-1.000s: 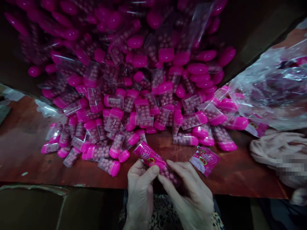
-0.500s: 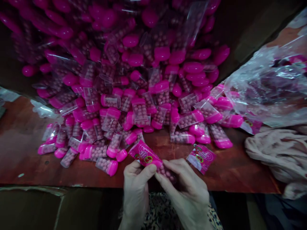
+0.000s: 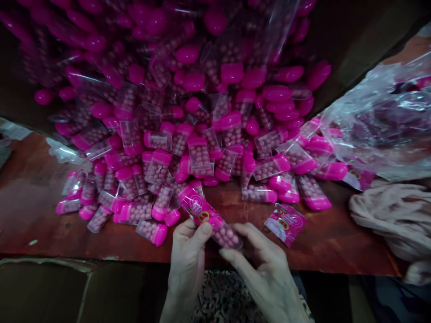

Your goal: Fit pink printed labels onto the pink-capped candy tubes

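Note:
A clear plastic candy tube [image 3: 228,235] full of small pink balls sits slanted between my hands. A printed pink sleeve [image 3: 198,207] covers its capped upper end and sticks out past it. My left hand [image 3: 189,244] is closed on the sleeve and cap, thumb on top. Around the tube's bottom end, my right hand [image 3: 261,258] has thumb and index finger apart; its other fingers are partly hidden. A second printed sleeve [image 3: 286,223] lies flat on the table to the right of my right hand.
A large heap of pink-capped candy tubes [image 3: 198,152] spills from a dark box [image 3: 357,49] onto the red-brown table [image 3: 111,244]. Clear plastic wrapping [image 3: 380,121] and a crumpled beige cloth [image 3: 387,215] lie at the right.
My right thumb and fingers have loosened from the tube, so its bottom end now shows. My left hand has shifted slightly left and keeps its hold on the sleeve.

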`<state>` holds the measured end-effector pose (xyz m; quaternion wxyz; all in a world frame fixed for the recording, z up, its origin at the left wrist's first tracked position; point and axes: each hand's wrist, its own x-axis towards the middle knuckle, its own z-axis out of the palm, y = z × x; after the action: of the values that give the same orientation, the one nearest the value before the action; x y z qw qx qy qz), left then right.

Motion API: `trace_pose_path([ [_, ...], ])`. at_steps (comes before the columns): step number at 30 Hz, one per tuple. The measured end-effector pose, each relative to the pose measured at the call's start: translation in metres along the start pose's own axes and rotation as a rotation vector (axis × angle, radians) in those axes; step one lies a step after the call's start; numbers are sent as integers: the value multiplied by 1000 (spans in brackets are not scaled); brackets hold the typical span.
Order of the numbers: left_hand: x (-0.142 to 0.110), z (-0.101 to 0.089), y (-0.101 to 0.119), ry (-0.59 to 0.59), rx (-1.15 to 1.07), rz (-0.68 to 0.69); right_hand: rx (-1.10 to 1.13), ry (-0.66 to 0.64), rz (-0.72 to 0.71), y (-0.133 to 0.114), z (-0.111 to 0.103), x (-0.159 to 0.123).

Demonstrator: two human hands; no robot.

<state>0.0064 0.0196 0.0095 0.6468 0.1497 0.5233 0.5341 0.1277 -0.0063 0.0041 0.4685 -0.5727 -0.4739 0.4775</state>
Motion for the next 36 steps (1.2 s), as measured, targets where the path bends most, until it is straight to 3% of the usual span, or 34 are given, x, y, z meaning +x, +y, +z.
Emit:
trace_pose_path([
  [12, -4, 4, -6, -265, -154, -152, -155, 72, -240, -2, 8, -7],
  [18, -4, -3, -4, -183, -189, -102, -187, 38, -337, 1, 10, -6],
  [23, -8, 2, -5, -291, -131, -128, -173, 44, -325, -2, 3, -6],
  [27, -9, 5, -4, -304, -109, -138, -114, 69, -264, -8, 0, -4],
  [31, -8, 3, -4, -263, -114, -91, -74, 67, -212, -11, 3, 0],
  [36, -6, 6, -3, -141, -154, -76, -112, 72, -274, -6, 8, 1],
])
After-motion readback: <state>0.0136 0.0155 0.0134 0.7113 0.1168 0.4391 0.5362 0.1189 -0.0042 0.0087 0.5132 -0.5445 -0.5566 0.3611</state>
